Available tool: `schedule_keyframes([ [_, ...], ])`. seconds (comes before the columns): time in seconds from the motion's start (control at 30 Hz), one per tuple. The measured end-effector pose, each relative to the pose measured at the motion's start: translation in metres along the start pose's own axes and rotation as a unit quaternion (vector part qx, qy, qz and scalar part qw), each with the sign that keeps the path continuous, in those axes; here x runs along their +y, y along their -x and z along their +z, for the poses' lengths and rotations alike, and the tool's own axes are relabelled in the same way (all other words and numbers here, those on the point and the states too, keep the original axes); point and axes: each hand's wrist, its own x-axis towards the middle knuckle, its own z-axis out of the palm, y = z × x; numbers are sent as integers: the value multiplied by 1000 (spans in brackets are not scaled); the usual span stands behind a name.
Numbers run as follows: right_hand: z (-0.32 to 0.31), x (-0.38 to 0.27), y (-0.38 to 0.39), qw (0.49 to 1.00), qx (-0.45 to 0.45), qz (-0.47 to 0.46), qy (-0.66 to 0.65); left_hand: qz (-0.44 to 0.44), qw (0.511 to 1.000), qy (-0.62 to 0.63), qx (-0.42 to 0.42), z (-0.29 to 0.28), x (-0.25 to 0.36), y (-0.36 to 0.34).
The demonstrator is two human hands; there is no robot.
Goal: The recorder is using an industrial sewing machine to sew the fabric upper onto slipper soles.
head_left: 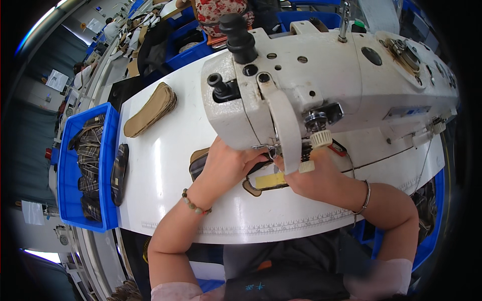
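Under the needle of a white sewing machine lies a dark plaid shoe upper with a tan sole piece. My left hand pinches it left of the presser foot, fingertips close to the needle. From the other side, my right hand holds the work by the needle, its fingers partly hidden behind the machine's white lever. A tan rounded end pokes out below the left fingers, beside a yellow strip. The machine head hides part of the stitching area.
A stack of tan sole pieces lies at the table's far left. Beside it stands a blue bin of plaid uppers, with one plaid upper leaning against it. Another blue bin is at right. A printed ruler follows the near edge.
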Motion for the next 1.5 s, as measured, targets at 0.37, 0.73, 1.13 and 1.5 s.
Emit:
schedule_keyframes([
  [0.37, 5, 4, 3, 1000, 9, -10, 18, -16, 1000, -17, 7, 4, -10, -4],
  [0.73, 5, 7, 1, 975, 10, 139, -175, -55, 998, -23, -22, -3, 3, -10],
  [1.13, 23, -2, 7, 1000, -23, 5, -18, -19, 998, -3, 66, 8, -17, -7],
  [1.5, 15, -3, 3, 998, 18, 30, -54, -41, 998, -21, 52, 1, -5, -7],
])
